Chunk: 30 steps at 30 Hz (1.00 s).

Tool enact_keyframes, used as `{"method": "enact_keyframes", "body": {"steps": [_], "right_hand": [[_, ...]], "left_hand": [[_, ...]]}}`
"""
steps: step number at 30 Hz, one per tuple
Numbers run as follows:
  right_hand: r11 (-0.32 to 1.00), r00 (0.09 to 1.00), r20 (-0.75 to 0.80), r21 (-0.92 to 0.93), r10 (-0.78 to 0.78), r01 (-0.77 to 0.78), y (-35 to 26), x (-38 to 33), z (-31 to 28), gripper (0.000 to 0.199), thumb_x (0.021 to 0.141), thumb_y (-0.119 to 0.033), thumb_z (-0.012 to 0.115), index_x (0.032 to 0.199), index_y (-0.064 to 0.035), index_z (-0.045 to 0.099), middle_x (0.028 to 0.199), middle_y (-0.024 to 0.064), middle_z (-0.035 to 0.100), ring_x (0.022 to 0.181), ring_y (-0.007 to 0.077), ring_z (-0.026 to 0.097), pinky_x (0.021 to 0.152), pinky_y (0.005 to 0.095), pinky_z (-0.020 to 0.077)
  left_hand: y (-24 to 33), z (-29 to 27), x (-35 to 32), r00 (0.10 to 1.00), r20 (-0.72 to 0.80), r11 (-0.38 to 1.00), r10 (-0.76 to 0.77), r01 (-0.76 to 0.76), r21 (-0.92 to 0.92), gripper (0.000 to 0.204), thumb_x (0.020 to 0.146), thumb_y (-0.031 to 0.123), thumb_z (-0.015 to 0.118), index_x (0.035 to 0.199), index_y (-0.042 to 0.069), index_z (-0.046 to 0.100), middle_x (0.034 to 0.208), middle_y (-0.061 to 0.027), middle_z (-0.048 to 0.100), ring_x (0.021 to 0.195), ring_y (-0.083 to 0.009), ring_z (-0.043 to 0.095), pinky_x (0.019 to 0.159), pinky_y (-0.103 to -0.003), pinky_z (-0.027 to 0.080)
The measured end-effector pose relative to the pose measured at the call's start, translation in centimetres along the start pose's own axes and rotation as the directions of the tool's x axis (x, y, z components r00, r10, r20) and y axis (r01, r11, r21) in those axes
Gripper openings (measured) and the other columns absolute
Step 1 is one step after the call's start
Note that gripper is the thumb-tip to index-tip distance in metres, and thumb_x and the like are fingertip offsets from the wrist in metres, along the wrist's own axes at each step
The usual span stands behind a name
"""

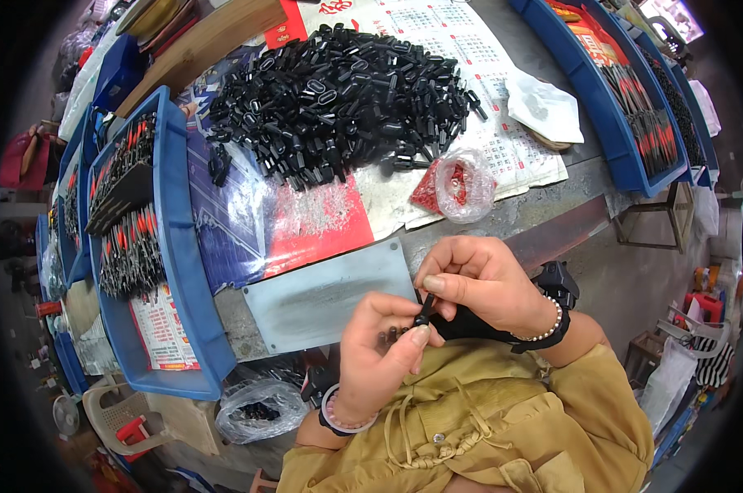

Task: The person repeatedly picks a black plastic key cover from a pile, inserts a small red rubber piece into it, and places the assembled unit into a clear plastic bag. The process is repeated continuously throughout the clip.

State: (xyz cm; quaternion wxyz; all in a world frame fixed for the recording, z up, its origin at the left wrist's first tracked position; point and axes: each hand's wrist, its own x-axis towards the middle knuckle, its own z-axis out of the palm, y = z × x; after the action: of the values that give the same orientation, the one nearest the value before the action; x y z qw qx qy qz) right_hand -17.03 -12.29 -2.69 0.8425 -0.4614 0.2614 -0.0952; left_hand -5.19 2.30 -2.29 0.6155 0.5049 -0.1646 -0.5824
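Observation:
In front of my chest, both hands meet at a small black stick-like part [425, 309]. My left hand [371, 341] pinches its lower end between thumb and fingers, while several small dark brown pieces [392, 335] show inside the curled fingers. My right hand [493, 287] is closed at the part's upper end, thumb against fingertips; whether it also holds something tiny is hidden. Just beyond the hands lies a pale flat plate [330, 283] with a dark smudge. A large heap of black plastic parts [338, 107] covers the far middle of the table.
A clear plastic bag of small red pieces [457, 187] sits beyond my right hand. Blue trays [186, 271] with dark, orange-tipped pieces stand on the left; another blue tray [634, 156] is at the right. A bag [260, 411] with black parts hangs below the table's edge.

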Motion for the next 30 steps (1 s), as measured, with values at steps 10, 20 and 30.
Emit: {"method": "enact_keyframes", "body": {"steps": [10,20,30], "right_hand": [[0.993,0.993,0.009,-0.039,-0.115,0.115,0.6,-0.7,0.1,0.009,0.091,-0.004,0.058,0.096,0.0030,0.060,0.087,0.0046,0.061,0.065,0.0068,0.058,0.058,0.0205,0.0463],[0.656,0.736,0.216,-0.343,-0.641,0.672,2.2,-0.7,0.1,0.015,0.083,0.010,0.060,0.097,0.0048,0.058,0.093,0.0157,0.061,0.069,0.0150,0.063,0.056,0.0250,0.0497],[0.457,0.567,0.130,-0.460,-0.814,0.761,3.5,-0.8,0.9,0.020,0.079,0.010,0.066,0.095,0.0022,0.056,0.092,0.0164,0.063,0.068,0.0159,0.064,0.054,0.0258,0.0502]], "left_hand": [[-0.2,0.4,-0.2,0.998,-0.049,0.999,0.033,-0.032,0.025,0.018,0.087,0.000,0.052,0.103,-0.001,0.046,0.077,-0.0131,0.063,0.053,-0.0066,0.050,0.048,-0.019,0.039],[-1.1,0.7,-1.0,0.988,0.024,0.986,0.150,-0.151,0.075,0.037,0.090,-0.001,0.055,0.124,-0.003,0.041,0.087,-0.0111,0.064,0.062,-0.0058,0.053,0.054,-0.018,0.043],[-2.2,1.4,-0.8,0.949,0.030,0.939,0.314,-0.316,0.135,0.035,0.091,0.004,0.053,0.122,0.001,0.037,0.084,-0.0132,0.061,0.059,-0.0105,0.055,0.048,-0.020,0.044]]}}
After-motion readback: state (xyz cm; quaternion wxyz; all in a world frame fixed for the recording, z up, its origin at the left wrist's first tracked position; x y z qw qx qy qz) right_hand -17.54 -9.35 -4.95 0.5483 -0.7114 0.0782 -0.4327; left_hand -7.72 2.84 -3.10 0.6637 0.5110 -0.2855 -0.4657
